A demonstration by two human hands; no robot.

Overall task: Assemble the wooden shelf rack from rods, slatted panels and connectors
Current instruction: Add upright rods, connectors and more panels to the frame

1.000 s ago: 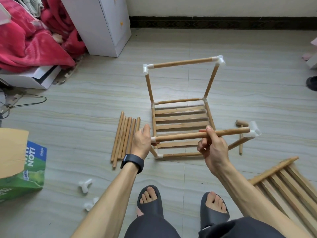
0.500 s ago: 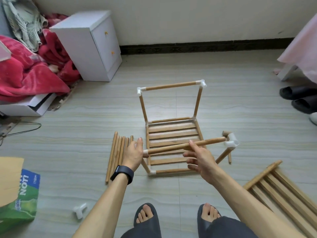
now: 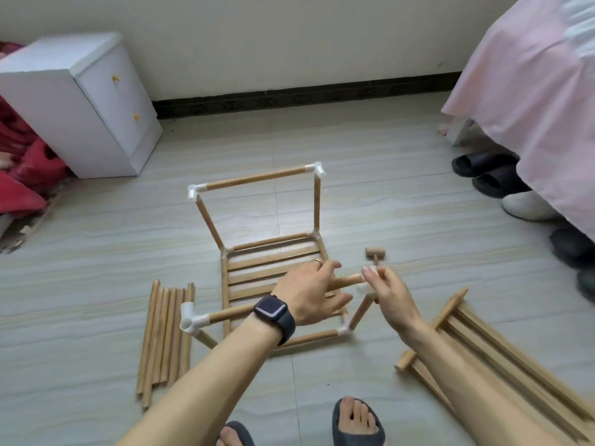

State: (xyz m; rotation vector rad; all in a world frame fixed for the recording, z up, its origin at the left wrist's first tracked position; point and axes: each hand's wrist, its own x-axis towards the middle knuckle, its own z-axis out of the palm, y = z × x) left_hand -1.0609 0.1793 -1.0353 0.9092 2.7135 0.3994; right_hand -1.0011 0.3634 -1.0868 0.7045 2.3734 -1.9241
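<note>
The half-built rack [image 3: 273, 262] stands on the floor: a slatted base panel with an upright back frame of rods and white corner connectors. A front rod [image 3: 228, 313] runs from a white connector [image 3: 190, 320] at its left end up to another white connector [image 3: 365, 284] at its right end. My left hand [image 3: 309, 291] lies over the right half of this rod, fingers fairly straight, with the rod showing between thumb and fingers. My right hand [image 3: 389, 294] pinches the right connector with curled fingers.
A bundle of loose rods [image 3: 167, 336] lies left of the rack, and a second slatted panel [image 3: 483, 358] lies at the right. A small wooden mallet [image 3: 375, 252] sits behind my hands. A white cabinet [image 3: 80, 101], a pink bedspread [image 3: 531, 91] and dark slippers [image 3: 489, 175] border the floor.
My left hand slid from the rod's left end to its right half, uncovering the left connector. My right hand moved from mid-rod to the right connector. The view tilted up.
</note>
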